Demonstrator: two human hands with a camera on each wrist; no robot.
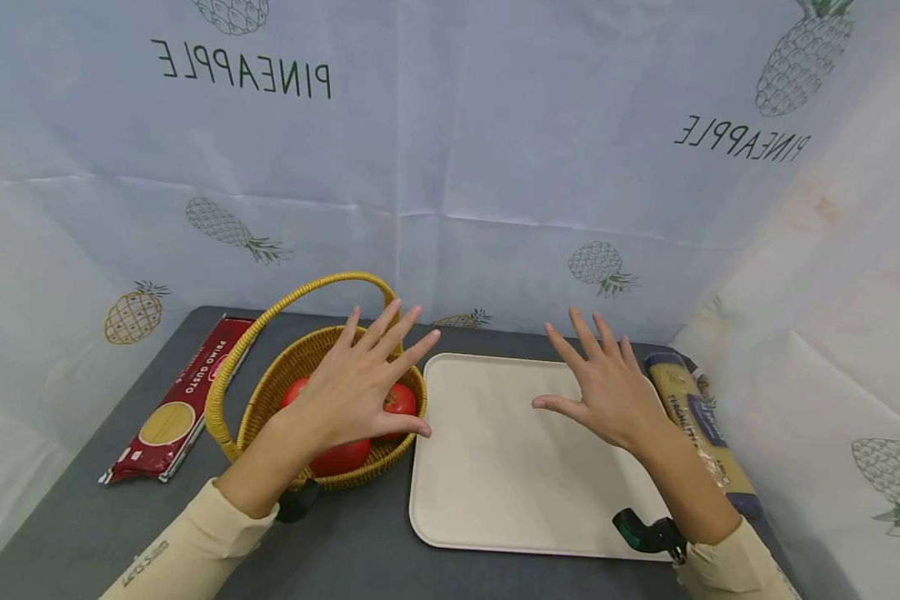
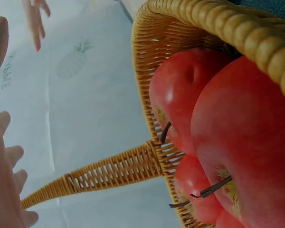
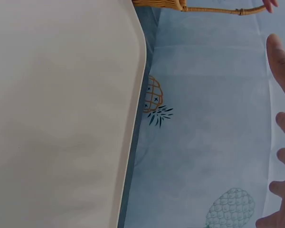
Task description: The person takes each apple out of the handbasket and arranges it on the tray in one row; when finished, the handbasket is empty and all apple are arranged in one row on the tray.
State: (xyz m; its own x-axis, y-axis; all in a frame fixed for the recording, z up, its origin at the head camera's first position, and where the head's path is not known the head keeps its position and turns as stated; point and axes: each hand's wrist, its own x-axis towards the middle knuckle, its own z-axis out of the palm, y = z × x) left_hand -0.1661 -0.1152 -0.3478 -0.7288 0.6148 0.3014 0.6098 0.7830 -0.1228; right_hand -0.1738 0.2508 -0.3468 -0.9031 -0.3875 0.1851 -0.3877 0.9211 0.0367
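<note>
My left hand [image 1: 356, 387] hovers over the wicker basket [image 1: 270, 379], fingers spread wide and holding nothing. Inside the basket lie several red apples [image 2: 247, 137] with brown stems, partly hidden by that hand in the head view. Above the right half of the cream tray [image 1: 510, 467] hangs my right hand [image 1: 611, 392], its fingers also spread and nothing held. In the right wrist view, the bare tray surface [image 3: 61, 118] fills the left side, and the right hand's fingers show at the right edge.
A red spaghetti packet [image 1: 183, 400] lies left of the basket. Along the tray's right side is a yellow and blue spaghetti packet [image 1: 701, 429]. The basket's tall handle [image 1: 300, 292] arches upward. Behind the grey table [image 1: 345, 542] hangs a pineapple-print curtain [image 1: 495, 167].
</note>
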